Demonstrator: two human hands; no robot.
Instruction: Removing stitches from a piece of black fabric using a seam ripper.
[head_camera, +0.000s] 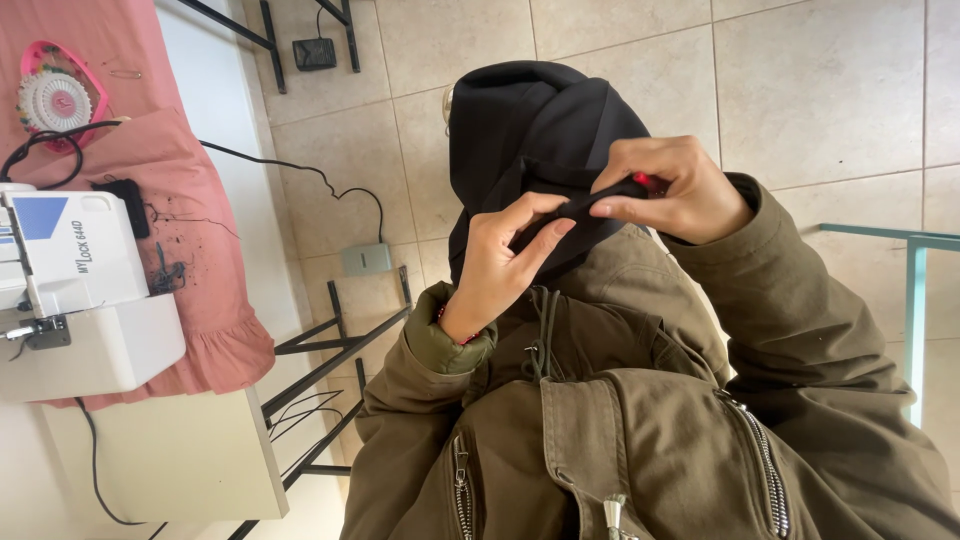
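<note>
Tiled floor (820, 90); white sewing machine (75, 290) with blue label at left. Left hand (500, 265) and right hand (670, 190) pinch black fabric (530, 130).

We pinch a fold of black fabric (530, 130) between our left hand (500, 265) and right hand (670, 190), above our olive jacket (620, 420). On the bench (180, 460) to the left, a white sewing machine (80, 290) stands on pink cloth (190, 190).
</note>
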